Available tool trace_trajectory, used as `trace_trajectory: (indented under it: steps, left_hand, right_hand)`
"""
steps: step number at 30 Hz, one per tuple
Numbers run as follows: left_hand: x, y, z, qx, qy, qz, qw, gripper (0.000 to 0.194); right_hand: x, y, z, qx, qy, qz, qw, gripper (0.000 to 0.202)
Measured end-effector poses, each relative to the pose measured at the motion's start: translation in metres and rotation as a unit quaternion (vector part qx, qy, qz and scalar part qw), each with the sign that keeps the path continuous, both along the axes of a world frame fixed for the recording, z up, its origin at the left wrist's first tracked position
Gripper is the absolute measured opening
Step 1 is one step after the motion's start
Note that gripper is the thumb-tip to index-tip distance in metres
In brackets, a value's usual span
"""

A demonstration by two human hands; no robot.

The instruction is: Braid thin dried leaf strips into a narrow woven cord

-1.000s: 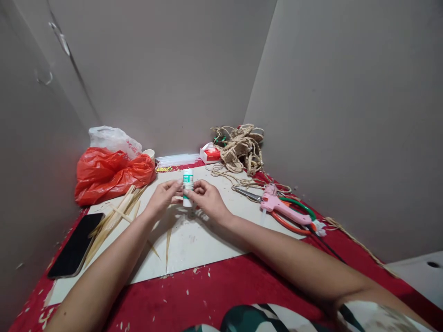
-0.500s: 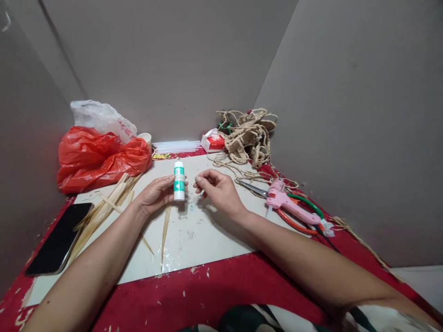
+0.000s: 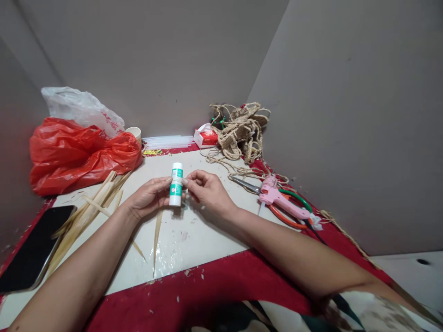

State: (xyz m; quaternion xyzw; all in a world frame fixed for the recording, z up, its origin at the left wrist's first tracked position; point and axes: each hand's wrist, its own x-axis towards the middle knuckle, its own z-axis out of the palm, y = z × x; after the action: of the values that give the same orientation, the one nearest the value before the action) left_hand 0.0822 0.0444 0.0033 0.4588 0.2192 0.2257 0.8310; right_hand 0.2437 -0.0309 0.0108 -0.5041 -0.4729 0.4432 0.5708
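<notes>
A white and green glue stick (image 3: 176, 190) stands nearly upright over the white board (image 3: 204, 235). My left hand (image 3: 150, 196) grips it from the left, thumb on its side and fingers behind. A pale band crosses the middle of the tube. My right hand (image 3: 207, 189) is closed in a pinch at the tube's right side, thumb and forefinger at the level of that band. Whatever lies between those fingertips is too small to make out. Below my left hand, a narrow dry leaf strip (image 3: 157, 237) lies on the board.
Dry leaf strips (image 3: 100, 198) and a black phone (image 3: 38, 244) lie left, a red plastic bag (image 3: 83, 152) behind them. Clear glue sticks (image 3: 168, 142), a tissue pack (image 3: 206, 137) and braided cord (image 3: 242, 133) are at the back. A pink glue gun (image 3: 282, 200) rests over pliers (image 3: 245, 185) at right.
My right hand has moved left, bringing its pinched fingertips from apart to the glue stick's side. The glue stick now leans slightly. The view has shifted a little to the right.
</notes>
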Motion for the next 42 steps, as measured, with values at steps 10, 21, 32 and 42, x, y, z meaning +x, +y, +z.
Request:
trace_trajectory:
  steps: [10,21,32,42]
  left_hand:
    - [0.0,0.0,-0.004,0.016,-0.006,-0.023,1.0,0.022]
    - [0.007,-0.008,-0.002,0.076,0.05,0.096,0.991,0.036]
    - [0.017,-0.015,-0.009,0.204,0.101,0.162,0.96,0.039]
    - [0.023,-0.018,-0.006,0.298,0.131,0.2,0.924,0.031]
  right_hand:
    - [-0.004,-0.003,-0.003,0.053,0.032,-0.003,0.998,0.028]
    - [0.008,-0.002,-0.006,0.156,0.038,-0.084,0.983,0.033]
    - [0.003,-0.004,-0.01,0.146,-0.053,-0.053,0.986,0.025]
    - [0.004,-0.005,-0.021,0.165,-0.108,-0.092,0.976,0.015]
